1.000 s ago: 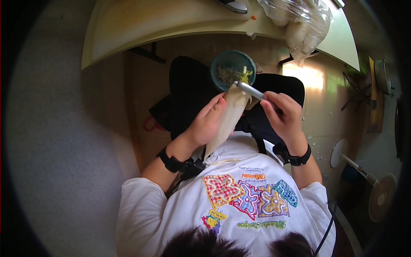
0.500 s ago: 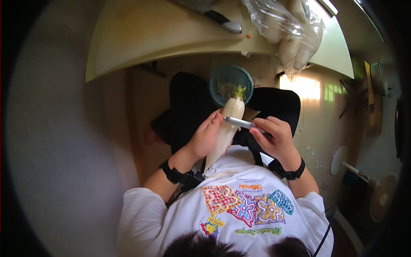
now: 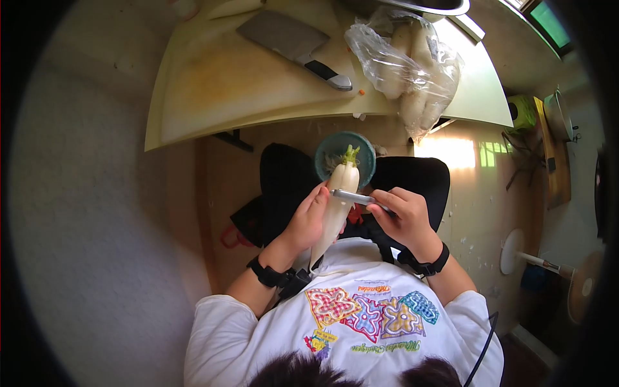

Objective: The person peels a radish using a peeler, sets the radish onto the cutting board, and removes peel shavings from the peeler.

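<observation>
A long white radish with a short green top lies lengthwise between my hands, its tip near my shirt. My left hand is wrapped round its left side. In my right hand is a silver peeler, whose head rests across the radish below the leafy end. The green top is over a teal bin that holds pale peelings between my knees.
Ahead stands a table with a cleaver and a clear plastic bag of white radishes. A metal basin sits at its far edge. A standing fan is at the right, and white scraps dot the floor.
The view has tilted up, so more of the table and the whole cleaver show. Both hands still hold the radish and peeler, with the peeler head in nearly the same place on the radish.
</observation>
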A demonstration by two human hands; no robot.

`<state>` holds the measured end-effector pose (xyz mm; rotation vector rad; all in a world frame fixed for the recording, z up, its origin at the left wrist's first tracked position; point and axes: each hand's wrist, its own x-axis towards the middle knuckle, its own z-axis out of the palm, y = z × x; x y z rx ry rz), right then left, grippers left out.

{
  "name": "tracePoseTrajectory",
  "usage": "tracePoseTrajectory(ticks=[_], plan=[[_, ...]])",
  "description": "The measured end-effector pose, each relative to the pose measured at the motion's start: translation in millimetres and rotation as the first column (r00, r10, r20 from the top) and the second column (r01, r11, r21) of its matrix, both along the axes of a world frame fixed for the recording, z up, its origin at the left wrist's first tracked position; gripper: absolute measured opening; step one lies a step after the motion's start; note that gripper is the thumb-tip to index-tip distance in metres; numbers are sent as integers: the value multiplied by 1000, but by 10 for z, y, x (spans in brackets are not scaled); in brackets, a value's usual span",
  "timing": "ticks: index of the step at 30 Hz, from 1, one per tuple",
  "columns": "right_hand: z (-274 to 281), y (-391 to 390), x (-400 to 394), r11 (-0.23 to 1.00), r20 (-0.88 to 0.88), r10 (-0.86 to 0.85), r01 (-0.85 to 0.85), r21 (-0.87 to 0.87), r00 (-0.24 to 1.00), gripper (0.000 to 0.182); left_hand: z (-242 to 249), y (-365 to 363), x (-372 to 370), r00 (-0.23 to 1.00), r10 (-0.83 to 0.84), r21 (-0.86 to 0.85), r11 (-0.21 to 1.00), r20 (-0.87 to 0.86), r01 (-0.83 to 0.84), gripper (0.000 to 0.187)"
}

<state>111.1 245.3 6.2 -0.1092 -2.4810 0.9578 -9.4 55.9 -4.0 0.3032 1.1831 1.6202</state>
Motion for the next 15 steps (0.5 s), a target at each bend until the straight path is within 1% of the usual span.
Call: tracePoseTrajectory(ticks=[1, 5, 7, 10, 15], plan=[[3, -10, 2, 1000, -18, -6, 6, 16, 1000, 18, 19, -6, 4, 999, 12, -13, 1000, -34, -12, 54], [26, -14, 20, 999, -3, -9, 9, 49, 1000, 18, 12, -3, 3, 1000, 17, 40, 999, -11, -16, 53], [27, -11, -2, 999, -23, -43, 43, 24, 999, 17, 18, 2, -4, 999, 5, -5, 1000, -41, -6, 53], [65, 75, -34, 997, 0, -51, 51, 52, 999, 17, -2, 13, 5, 1000, -26, 38, 999, 5, 26, 53], [68, 76, -39, 998, 36, -50, 49, 30, 998, 16, -45, 9, 19, 1000, -11, 45, 999, -23, 12, 54]])
